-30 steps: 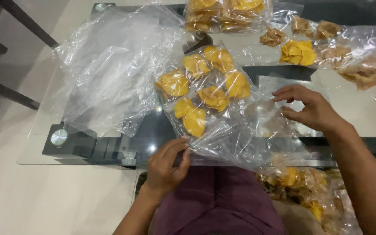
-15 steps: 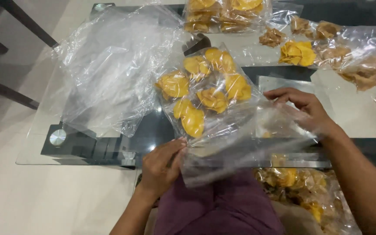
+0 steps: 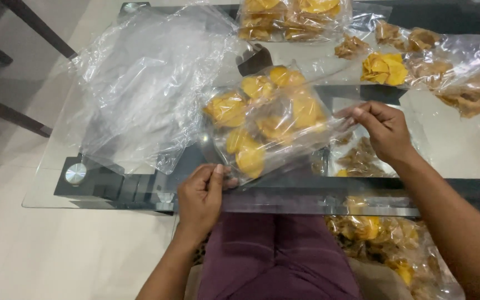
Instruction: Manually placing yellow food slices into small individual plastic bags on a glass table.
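Two bare hands hold a clear plastic bag of yellow chips (image 3: 262, 125) over the near edge of a glass table (image 3: 51, 186), seen from a camera worn on the person's head. Toward the table's far left corner lies a heap of empty clear bags (image 3: 140, 83), crumpled and overlapping, reaching down to just beside a round metal fitting (image 3: 75, 174) under the glass near the left front corner. The left hand (image 3: 201, 197) sits at the near edge, fingers curled closed and thumb pressed down, pinching the bag's lower left corner. The bag is stretched between the hands, its chips gathered toward the far end and its near part folded flat. The right hand (image 3: 384, 130) is further in from the edge, fingers bent and closed on the bag's right side, gripping the film between thumb and fingertips. Beneath that hand, brown chips (image 3: 359, 158) show through the glass or film; which one cannot be told. At the far edge rests another packed bag of yellow chips (image 3: 290, 19). Toward the far right corner lie bags of brown snacks (image 3: 462, 78) with a loose yellow cluster (image 3: 383, 68) among them. Below the table, at the person's right side, a further bag of mixed snacks (image 3: 384, 244) sits beside maroon trousers (image 3: 276, 255).
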